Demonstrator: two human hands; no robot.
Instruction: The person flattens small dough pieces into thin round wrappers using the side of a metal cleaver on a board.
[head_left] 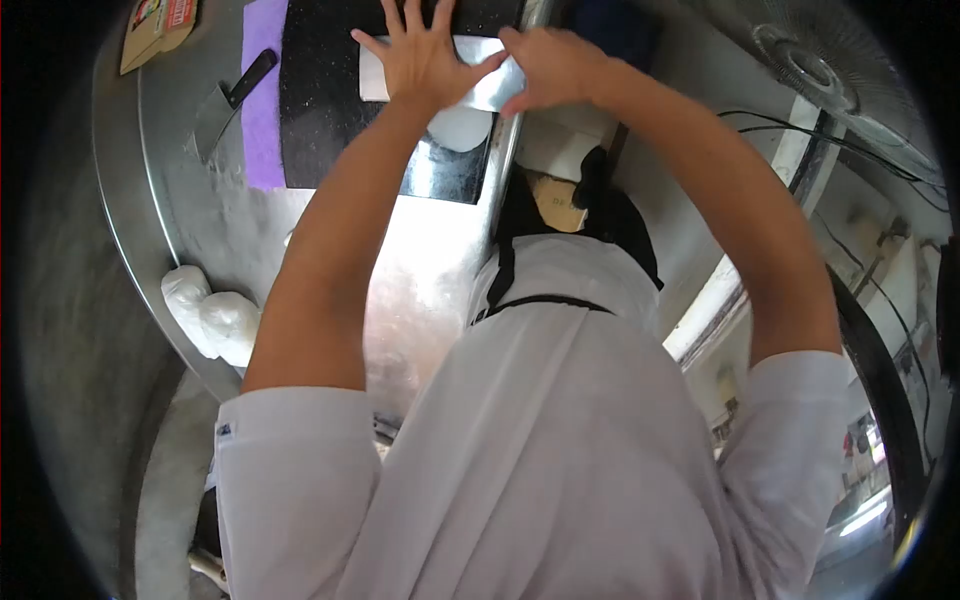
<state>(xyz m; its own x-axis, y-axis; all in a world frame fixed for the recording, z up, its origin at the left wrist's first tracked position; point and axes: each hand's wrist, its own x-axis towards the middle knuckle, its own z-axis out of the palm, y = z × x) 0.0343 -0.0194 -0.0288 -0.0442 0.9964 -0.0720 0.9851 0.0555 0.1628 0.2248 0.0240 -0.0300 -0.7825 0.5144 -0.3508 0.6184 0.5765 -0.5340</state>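
My left hand (422,65) lies on top of a flat, shiny, silver metal sheet (492,78) with straight sides. Its fingers are spread wide and don't curl around anything. My right hand (550,70) is bent tight around the right end of the sheet, with the thumb near my left thumb. I can't tell if a handle is hidden in there. So the sheet is under one hand and inside the other, over a black, smooth, flat board (320,110). A thin, round, white disc (460,130) lies on the board, right by the sheet's edge on my body's side. I can't tell if some of it is underneath.
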